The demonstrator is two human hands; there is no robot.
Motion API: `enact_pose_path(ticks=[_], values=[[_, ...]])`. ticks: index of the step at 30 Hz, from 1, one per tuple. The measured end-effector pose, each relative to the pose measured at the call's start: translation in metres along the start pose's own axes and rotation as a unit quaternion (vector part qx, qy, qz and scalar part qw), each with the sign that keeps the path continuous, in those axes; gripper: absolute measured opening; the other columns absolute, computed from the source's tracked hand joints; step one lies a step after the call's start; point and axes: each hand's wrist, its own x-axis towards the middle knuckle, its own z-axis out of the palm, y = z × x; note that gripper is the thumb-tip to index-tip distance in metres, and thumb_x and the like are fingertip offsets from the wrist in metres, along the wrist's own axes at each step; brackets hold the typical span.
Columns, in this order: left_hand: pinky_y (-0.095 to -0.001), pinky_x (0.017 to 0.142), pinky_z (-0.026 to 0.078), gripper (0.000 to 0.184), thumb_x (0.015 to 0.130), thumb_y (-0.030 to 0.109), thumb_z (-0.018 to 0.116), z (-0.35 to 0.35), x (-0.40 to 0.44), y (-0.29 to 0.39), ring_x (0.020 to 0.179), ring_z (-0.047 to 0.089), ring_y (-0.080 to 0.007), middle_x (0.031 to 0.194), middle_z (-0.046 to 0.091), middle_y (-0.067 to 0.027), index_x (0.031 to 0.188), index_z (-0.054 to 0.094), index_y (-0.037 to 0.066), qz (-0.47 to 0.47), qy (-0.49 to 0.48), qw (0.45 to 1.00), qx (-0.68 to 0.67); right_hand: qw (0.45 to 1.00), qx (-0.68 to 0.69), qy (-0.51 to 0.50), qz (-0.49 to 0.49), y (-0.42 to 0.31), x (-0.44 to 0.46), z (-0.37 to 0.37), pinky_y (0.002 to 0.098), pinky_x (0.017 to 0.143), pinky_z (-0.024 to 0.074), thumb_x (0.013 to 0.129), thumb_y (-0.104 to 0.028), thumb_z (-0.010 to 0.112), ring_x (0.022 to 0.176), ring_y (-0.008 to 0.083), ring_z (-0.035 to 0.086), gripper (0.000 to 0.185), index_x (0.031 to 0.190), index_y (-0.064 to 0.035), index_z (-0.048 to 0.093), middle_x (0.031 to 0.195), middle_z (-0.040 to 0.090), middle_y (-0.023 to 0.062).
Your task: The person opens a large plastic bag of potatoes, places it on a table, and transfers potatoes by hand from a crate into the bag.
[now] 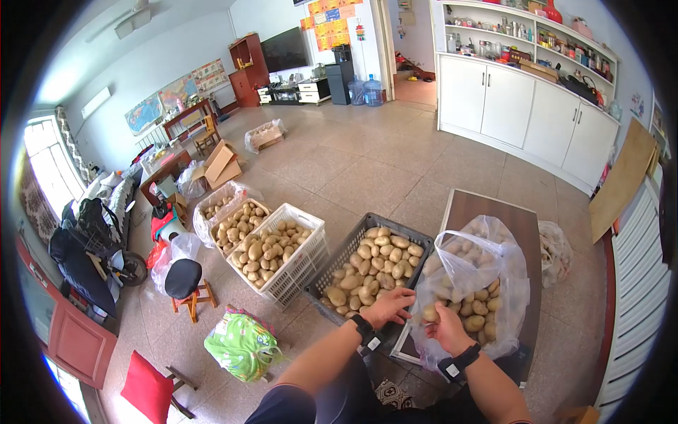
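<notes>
My left hand (390,307) reaches over the near right corner of a black crate (330,263) full of potatoes (378,258). Its fingers are loosely stretched toward the clear plastic bag (510,272) and appear to hold nothing. At the bag's mouth, my right hand (452,331) has its fingers closed around a potato (429,313). More potatoes (480,308) lie inside the bag, some seen only through the plastic. The bag rests on a low dark brown table (482,205). Both wrists wear black bands.
Left of the black crate stand a white crate (304,256) and a cardboard box (263,206) of potatoes. A black-topped stool (183,278), a green patterned cloth-covered seat (240,344) and a red chair (147,384) are at lower left. Another plastic bag (556,253) lies beyond the table.
</notes>
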Motion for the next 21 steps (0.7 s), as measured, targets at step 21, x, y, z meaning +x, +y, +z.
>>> enact_pose_path(ticks=[21], values=[[-0.0296,0.072,0.054,0.046,0.092,0.027,0.068,-0.021,0.014,-0.018,0.085,0.062,-0.0164,0.103,0.060,-0.0023,0.130,0.050,0.010,0.017,-0.009,0.995,-0.095,0.943,-0.185,0.174,-0.213,0.011,0.023,-0.063,0.0297,0.059,0.0491,0.088,-0.011,0.060,0.067,0.0175,0.061,0.023,0.110,-0.0034,0.060,0.091,0.065,0.0088]])
